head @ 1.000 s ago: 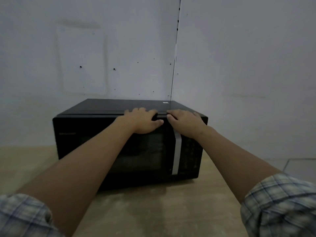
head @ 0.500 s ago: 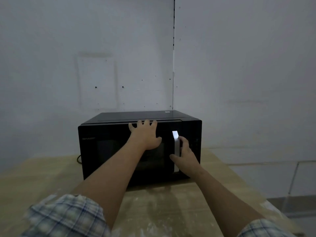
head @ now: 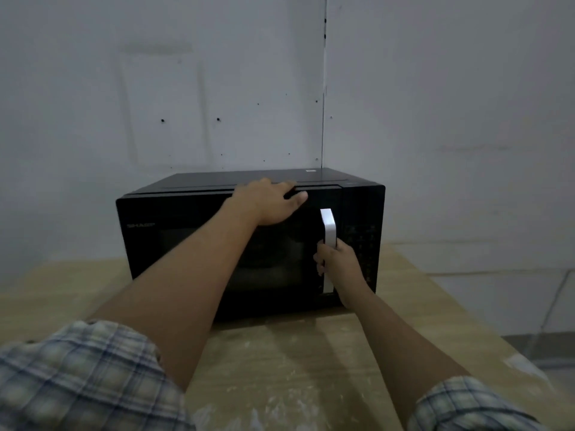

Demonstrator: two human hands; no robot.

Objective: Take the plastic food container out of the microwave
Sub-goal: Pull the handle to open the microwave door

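Observation:
A black microwave (head: 174,225) stands on a wooden table, its door closed. My left hand (head: 267,202) lies flat over the top front edge of the microwave, fingers on the roof and thumb on the door. My right hand (head: 334,262) is wrapped around the lower part of the white vertical door handle (head: 328,225). Through the dark door window I make out only a faint pale shape; the plastic food container cannot be identified.
The wooden table (head: 280,362) runs toward me, with pale dusty smears on it. The microwave sits in a corner of grey walls (head: 435,119). The table's right edge (head: 485,337) drops off to a tiled floor.
My right hand has closed around the door handle. My left hand has slid up from the door face onto the microwave's top edge. The view has drawn closer.

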